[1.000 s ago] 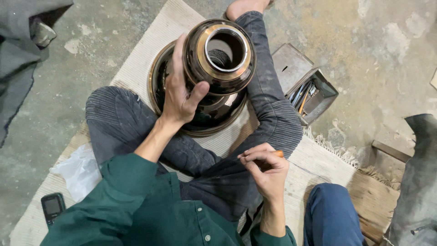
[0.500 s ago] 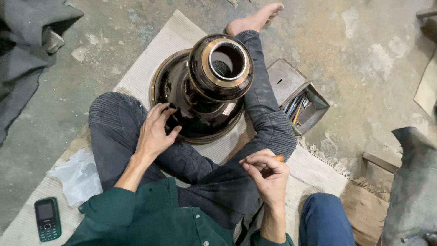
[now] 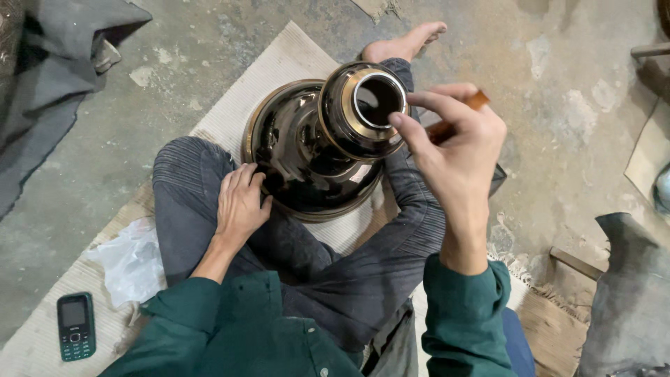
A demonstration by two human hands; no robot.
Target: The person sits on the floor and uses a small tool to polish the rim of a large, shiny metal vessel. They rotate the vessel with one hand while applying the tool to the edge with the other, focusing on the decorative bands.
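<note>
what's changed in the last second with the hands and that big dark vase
The left hand slid from the neck of the vase down to its lower body. The right hand, pinching a thin brown tool, rose from the lap to the vase's mouth. The vase stayed between the legs.

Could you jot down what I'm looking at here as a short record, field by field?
Setting: person seated cross-legged on a woven mat over a concrete floor
Main object: dark glossy metal vase with brass-coloured rim, resting between the legs
Left hand: flat against the vase's lower body
Right hand: raised beside the vase mouth, pinching a thin brown stick-like tool
Nearby: green mobile phone, clear plastic bag, grey cloth
</note>
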